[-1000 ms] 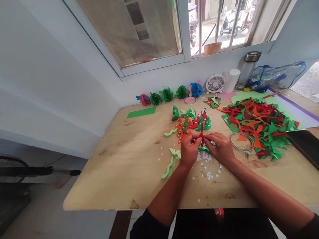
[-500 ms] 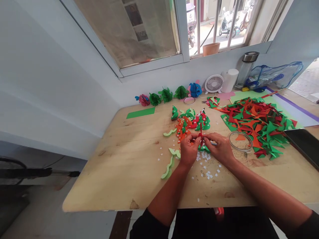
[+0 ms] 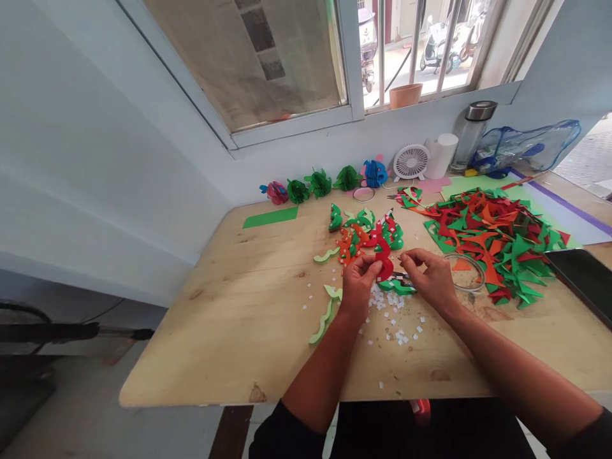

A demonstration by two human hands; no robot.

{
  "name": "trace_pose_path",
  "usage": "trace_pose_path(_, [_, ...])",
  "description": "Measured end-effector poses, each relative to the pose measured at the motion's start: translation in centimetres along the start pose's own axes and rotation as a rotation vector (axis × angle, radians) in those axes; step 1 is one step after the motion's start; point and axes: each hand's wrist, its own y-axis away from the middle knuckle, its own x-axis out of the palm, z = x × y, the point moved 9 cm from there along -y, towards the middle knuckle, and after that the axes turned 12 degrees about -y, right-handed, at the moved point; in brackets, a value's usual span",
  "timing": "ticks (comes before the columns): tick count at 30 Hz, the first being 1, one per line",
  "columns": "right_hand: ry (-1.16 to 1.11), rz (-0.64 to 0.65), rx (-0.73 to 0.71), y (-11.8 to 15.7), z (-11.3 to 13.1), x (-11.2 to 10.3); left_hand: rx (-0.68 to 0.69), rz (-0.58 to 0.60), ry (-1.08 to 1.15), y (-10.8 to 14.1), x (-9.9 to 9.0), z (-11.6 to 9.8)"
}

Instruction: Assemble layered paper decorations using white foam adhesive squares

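Observation:
A wavy red paper piece (image 3: 384, 261) is pinched between the thumb and fingers of my left hand (image 3: 358, 280). To its right, my right hand (image 3: 430, 275) is closed in a pinch; whatever its fingertips hold is too small to make out. Below the hands lie a green wavy piece (image 3: 398, 287) and many small white squares (image 3: 400, 336). Orange wavy pieces (image 3: 350, 245) with white squares on them lie just beyond my left hand. Light green wavy strips (image 3: 321, 322) rest beside my left wrist.
A heap of red, orange and green scraps (image 3: 492, 229) covers the table's right side, near a tape ring (image 3: 482, 280) and a phone (image 3: 583, 280). Along the wall stand paper figures (image 3: 319, 183), a fan (image 3: 411, 162) and a bottle (image 3: 471, 137).
My right hand has moved right, away from my left hand. The red piece, earlier seen edge-on between both hands, now shows its flat side in my left hand.

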Motion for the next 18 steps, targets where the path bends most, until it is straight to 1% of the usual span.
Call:
trace_pose_path(3, [0.049,0.031,0.044,-0.3,-0.9,0.1,-0.064,-0.004,0.107,0.0,0.0,0.3])
trace_pose_path(5, [0.040,0.050,0.042,-0.3,-1.4,0.4,-0.097,0.006,0.151,0.0,0.1,0.4])
trace_pose_path(8, [-0.010,0.043,0.015,-0.3,-1.6,0.6,-0.107,0.005,0.173,0.1,0.0,0.3])
trace_pose_path(10, [-0.081,0.061,0.037,-0.3,-1.5,0.8,-0.090,0.004,0.150,0.1,0.0,0.3])
trace_pose_path(11, [-0.141,0.086,0.068,-0.2,-1.5,1.0,-0.078,0.012,0.128,0.1,0.0,0.2])
trace_pose_path(14, [-0.436,0.233,0.300,0.4,-2.2,2.6,-0.060,0.065,0.033,0.2,0.6,0.3])
trace_pose_path(15, [-0.509,0.264,0.351,0.7,-2.2,3.0,-0.063,0.081,-0.002,0.2,0.8,0.4])
trace_pose_path(18, [-0.611,0.240,0.413,0.9,-2.6,3.1,-0.076,0.094,-0.087,0.4,1.1,0.6])
